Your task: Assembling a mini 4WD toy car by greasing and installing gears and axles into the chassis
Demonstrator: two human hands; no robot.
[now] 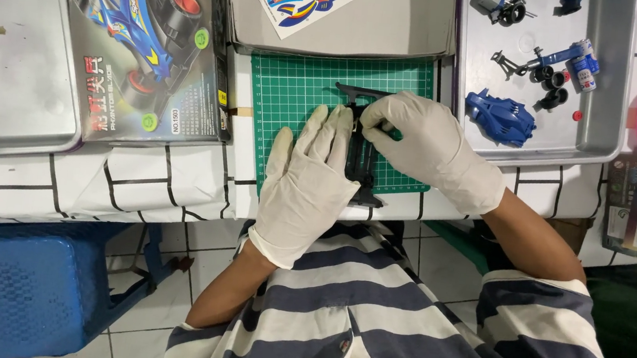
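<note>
Black plastic chassis [360, 156] lies flat on green mat [296, 90].

Single head view, looking steeply down, close over table edge [176, 180], perhaps slightly tilted

Home hobby corner, green cutting mat [296, 90] on a cloth-covered table [137, 176], model car kit box [144, 34], metal tray [608, 91] of small parts (blue and black), tiled floor [209, 246]

Left hand [306, 182] and right hand [424, 147]: thin off-white gloves, latex-like, matt, slightly wrinkled. Between the fingers: black chassis [360, 156], hard plastic, dull sheen. Beneath the grip: green cutting mat [288, 89], matt, rubbery, printed grid. Right of the grip: metal tray [608, 91], brushed grey, holding a glossy blue plastic body shell [501, 115]. Left of the grip: glossy cardboard box lid [140, 34].
</note>
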